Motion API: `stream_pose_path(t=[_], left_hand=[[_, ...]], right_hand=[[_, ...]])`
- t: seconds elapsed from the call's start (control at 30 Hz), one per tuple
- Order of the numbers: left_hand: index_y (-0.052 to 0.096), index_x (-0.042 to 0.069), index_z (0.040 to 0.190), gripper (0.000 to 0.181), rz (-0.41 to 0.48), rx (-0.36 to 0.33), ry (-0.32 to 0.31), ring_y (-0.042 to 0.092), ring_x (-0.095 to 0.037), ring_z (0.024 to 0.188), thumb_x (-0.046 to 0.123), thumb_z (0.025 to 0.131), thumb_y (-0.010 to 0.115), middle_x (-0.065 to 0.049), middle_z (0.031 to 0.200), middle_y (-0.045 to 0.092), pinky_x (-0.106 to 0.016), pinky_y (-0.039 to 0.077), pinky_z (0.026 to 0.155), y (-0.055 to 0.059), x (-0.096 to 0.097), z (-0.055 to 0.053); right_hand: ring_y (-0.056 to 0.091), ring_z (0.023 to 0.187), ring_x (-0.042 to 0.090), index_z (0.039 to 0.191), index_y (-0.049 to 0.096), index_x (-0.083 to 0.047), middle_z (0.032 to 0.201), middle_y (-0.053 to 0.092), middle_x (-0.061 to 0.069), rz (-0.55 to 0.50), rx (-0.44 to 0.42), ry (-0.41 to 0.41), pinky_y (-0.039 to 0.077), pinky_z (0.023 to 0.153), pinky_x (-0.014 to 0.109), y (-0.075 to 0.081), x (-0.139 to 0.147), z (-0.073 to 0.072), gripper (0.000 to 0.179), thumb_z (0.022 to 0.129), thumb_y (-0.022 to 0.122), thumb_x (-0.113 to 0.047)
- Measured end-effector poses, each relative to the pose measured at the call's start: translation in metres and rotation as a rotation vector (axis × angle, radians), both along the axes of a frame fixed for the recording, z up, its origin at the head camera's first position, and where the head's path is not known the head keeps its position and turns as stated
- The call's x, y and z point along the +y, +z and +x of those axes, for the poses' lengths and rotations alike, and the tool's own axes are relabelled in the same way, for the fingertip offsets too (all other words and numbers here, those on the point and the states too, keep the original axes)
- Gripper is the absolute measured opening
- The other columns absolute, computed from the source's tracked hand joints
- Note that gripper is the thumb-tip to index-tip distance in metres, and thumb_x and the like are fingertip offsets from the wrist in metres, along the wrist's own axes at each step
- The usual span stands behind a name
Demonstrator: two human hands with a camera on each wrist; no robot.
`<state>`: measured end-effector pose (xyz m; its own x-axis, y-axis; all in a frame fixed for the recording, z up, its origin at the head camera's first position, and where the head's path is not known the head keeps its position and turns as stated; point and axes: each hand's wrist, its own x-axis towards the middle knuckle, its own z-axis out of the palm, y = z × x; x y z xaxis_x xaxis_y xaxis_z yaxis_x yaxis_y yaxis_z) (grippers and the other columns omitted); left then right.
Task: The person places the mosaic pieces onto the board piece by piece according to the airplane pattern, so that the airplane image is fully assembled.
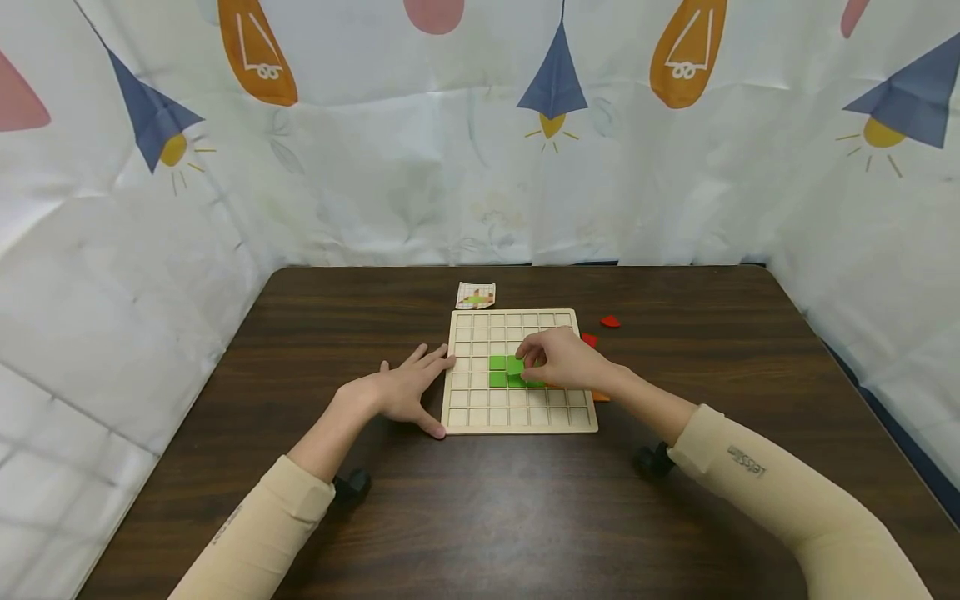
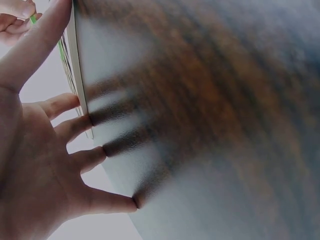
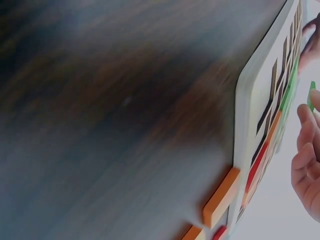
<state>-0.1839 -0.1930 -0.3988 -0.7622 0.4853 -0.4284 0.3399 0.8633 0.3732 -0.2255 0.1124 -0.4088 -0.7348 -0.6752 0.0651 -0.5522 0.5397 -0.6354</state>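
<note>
A wooden grid board (image 1: 480, 417) lies on the table with several green square tiles (image 1: 497, 380) set in its middle cells. My right hand (image 1: 568, 360) reaches over the board and pinches a green tile (image 3: 312, 96) between thumb and finger, held above the surface. Part of the cells under this hand is hidden. On the other side, my left hand (image 1: 392, 392) spreads its straight fingers along the board's left edge, thumb at the near corner. In the right wrist view, orange and red tiles (image 3: 257, 167) also sit in the grid.
Beyond the board lies a small pattern card (image 1: 476, 295). A red piece (image 1: 611, 321) rests on the table at the right, and another red piece (image 1: 590, 340) and orange pieces (image 3: 221, 196) lie against the board's right edge. A patterned white curtain (image 1: 480, 183) hangs behind the table.
</note>
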Motion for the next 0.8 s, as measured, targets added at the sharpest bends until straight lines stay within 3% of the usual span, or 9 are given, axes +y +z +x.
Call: stream_pose_path(t=[0.33,0.8], left_hand=[[0.017,0.017,0.166,0.118,-0.005,-0.008,0.016,-0.005,-0.035,0.156,0.056,0.079,0.086,-0.008,0.172,0.000,-0.082,0.008,0.107,0.003,0.000,0.001],[0.018,0.016,0.166,0.118,-0.002,-0.001,0.002,-0.004,-0.037,0.156,0.057,0.079,0.085,-0.009,0.172,0.001,-0.083,0.009,0.105,0.002,0.000,0.000]], right_hand=[[0.063,0.073,0.007,0.103,0.075,-0.004,0.079,0.070,-0.008,-0.003,-0.015,0.026,0.053,0.073,0.028,0.002,-0.025,0.004,0.018,0.087,0.081,-0.008],[0.063,0.073,0.006,0.104,0.075,-0.004,0.079,0.070,-0.007,0.063,-0.048,-0.010,0.052,0.072,0.027,0.002,-0.052,0.007,0.021,0.087,0.083,-0.012]])
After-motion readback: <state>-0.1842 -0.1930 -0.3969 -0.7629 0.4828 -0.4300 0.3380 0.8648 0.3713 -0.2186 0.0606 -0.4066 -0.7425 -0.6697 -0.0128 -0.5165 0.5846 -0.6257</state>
